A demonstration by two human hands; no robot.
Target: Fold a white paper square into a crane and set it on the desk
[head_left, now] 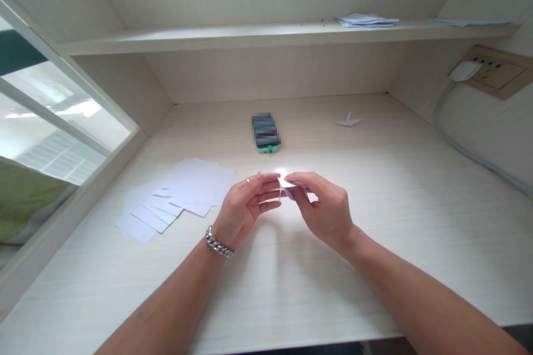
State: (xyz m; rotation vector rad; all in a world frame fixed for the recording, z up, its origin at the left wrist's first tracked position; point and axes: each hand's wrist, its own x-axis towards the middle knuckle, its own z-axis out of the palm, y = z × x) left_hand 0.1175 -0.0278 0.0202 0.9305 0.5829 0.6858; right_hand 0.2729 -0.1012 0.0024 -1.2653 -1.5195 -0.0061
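A small folded white paper [287,183] is pinched between the thumb and fingers of my right hand [327,202], a little above the desk. Its pointed end faces left. My left hand [250,197], with a chain bracelet at its wrist, is beside that point, fingers stretched out and apart. The left fingertips are close to the paper; whether they touch it I cannot tell. To the left of my left hand, loose white paper sheets [204,183] lie spread and overlapping. A finished-looking origami crane [348,120] rests farther back on the right.
A phone [266,132] with a green edge lies mid-desk behind my hands. Stacked papers [367,20] sit on the shelf [233,39] above. At right, a white plug [465,71] is in the wall socket [497,73], its cable [462,152] running down along the side.
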